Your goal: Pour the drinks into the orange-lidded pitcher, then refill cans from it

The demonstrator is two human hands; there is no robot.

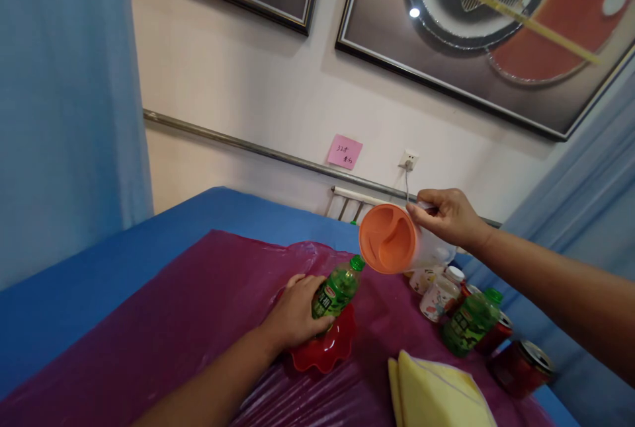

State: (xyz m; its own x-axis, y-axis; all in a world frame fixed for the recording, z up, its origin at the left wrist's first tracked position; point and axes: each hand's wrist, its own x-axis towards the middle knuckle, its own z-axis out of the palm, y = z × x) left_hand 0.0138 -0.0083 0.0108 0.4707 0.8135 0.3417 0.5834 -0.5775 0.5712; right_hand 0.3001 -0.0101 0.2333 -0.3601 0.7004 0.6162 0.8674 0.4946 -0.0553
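Note:
My left hand is wrapped round a green plastic drink bottle with its cap on. The bottle leans to the right above a red scalloped bowl; whether its base touches the bowl is hidden. Held up by its handle in my right hand is a clear pitcher with an orange lid. It is tipped on its side, its lid facing me and close to the bottle's cap. No liquid can be made out coming from it.
A folded yellow cloth lies at front right. Beyond it stand another green bottle, a white-capped jar and dark red cans. Purple plastic sheeting covers part of the blue table. Blue curtains hang at both sides.

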